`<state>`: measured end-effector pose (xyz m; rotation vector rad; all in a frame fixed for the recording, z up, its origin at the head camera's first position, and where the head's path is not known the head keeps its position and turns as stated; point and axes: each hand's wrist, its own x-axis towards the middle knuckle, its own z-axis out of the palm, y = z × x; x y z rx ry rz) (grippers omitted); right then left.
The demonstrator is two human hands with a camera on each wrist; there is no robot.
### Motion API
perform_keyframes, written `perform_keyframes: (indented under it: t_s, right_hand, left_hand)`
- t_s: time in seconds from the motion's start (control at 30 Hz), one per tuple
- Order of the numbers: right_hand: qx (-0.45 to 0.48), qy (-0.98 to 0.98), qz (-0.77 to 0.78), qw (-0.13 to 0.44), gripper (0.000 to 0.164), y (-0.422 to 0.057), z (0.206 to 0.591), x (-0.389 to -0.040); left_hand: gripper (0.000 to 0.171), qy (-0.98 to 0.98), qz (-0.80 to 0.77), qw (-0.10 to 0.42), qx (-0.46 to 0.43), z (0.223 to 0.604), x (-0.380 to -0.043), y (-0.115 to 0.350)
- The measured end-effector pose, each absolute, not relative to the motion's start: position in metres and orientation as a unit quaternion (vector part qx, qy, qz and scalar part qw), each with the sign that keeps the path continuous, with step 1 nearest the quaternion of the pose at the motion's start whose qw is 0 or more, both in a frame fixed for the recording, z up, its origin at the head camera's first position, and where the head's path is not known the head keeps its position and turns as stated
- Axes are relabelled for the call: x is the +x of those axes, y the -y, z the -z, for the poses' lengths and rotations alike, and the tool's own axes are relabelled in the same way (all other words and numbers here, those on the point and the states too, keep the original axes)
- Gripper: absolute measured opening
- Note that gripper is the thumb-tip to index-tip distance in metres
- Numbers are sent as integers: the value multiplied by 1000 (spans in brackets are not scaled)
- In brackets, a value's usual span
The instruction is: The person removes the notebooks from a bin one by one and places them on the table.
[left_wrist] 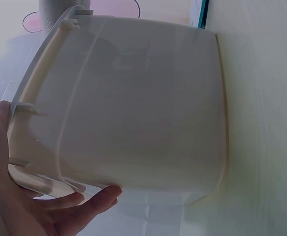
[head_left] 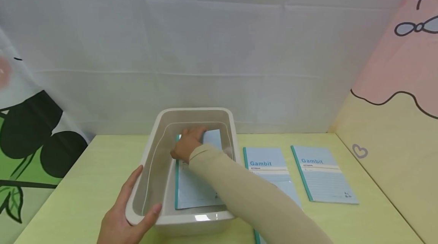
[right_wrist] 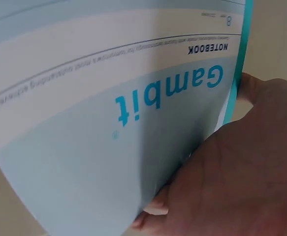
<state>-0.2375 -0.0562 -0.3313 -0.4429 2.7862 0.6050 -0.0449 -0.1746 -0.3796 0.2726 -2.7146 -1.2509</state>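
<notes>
A light grey plastic bin [head_left: 202, 219] stands on the table, its open top facing up. My left hand [head_left: 124, 213] grips its near left corner, the thumb over the rim and the other fingers against the outer wall. Inside the bin, my right hand [head_left: 188, 145] holds a pale blue Gambit notebook [head_left: 195, 190] by its far end. In the right wrist view the thumb is at the teal spine of the notebook [right_wrist: 182, 93], while the other fingers reach along its top edge. My right forearm hides part of the notebook and the bin's right side.
Right of the bin lies a matching notebook [head_left: 267, 156], partly covered by my sleeve [head_left: 253, 194]. Another notebook [head_left: 325, 175] lies farther right. A teal-spined corner [head_left: 257, 236] shows under the sleeve near the front. A white cloth [head_left: 219, 46] hangs behind the table.
</notes>
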Motion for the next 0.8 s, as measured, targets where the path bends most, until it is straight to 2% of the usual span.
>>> perform_keyframes:
  t_s: [0.13,0.2,0.43,0.8]
  right_hand:
    - [-99,-977,-160,100,80,56,327,-246]
    - [-92,-981,-149,82,85,55,323,-246]
    - [-109,-986,-126,4,74,47,302,-248]
    - [-123,-989,-65,-45,67,30,284,-255]
  left_hand:
    - [95,904,413,58,98,378,-45,175]
    - [95,905,409,63,96,378,-45,175]
    - [95,909,398,86,88,378,-45,175]
    - [93,903,414,78,85,377,-47,175]
